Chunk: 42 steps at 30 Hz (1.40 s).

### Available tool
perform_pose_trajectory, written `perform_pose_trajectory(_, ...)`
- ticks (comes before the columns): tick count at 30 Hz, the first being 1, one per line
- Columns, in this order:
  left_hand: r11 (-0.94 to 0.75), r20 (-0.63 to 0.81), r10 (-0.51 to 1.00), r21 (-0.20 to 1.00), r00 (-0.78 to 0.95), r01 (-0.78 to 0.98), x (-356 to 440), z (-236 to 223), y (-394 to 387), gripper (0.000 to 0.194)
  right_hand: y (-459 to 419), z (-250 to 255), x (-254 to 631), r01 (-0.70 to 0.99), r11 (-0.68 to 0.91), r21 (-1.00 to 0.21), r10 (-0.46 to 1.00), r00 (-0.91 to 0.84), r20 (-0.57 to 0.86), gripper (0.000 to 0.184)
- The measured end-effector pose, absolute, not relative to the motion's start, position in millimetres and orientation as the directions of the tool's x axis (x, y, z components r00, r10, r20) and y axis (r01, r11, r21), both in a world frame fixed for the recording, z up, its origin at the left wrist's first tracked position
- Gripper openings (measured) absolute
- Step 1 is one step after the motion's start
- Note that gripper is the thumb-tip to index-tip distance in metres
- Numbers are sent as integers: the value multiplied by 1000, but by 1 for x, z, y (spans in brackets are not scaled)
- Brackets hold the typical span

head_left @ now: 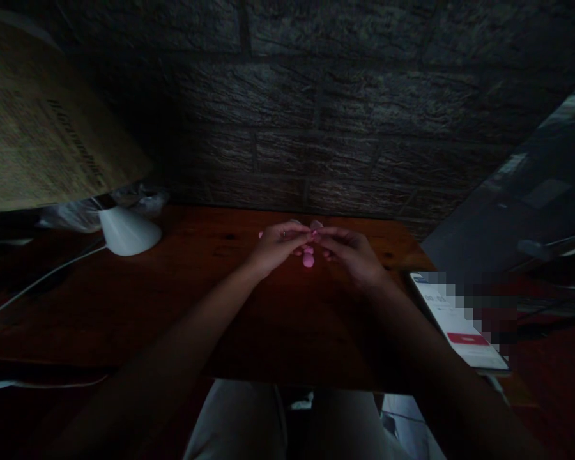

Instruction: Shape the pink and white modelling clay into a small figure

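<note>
My left hand (282, 245) and my right hand (349, 250) meet over the wooden table, thumbs and fingers pinched together. Between their fingertips is a small pink piece (315, 234), too small and dim to name; both hands seem to touch it. Just below the fingers lies a rounded pink lump (308, 260), with more pink right above it. Another bit of pink (260, 235) shows at the left edge of my left hand. Behind the fingertips a pale, rounded object (317, 225) is partly hidden.
At left stands a lamp with a white cone base (129, 231), a printed paper shade (52, 128) and a white cable (43, 278). A lit phone (453, 319) lies near the right edge of the wooden table (138, 306). A dark brick wall (278, 96) rises behind.
</note>
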<state>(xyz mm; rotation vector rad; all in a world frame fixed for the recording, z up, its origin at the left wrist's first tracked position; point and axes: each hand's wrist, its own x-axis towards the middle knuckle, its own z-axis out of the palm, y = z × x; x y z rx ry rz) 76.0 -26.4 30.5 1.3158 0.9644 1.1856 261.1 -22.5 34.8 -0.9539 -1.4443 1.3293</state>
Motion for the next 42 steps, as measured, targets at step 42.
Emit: perform_pose_trajectory(42, -130, 133, 974, 991, 185, -26, 75, 29, -26, 20, -21, 32, 260, -42, 194, -980, 938, -286, 198, 35)
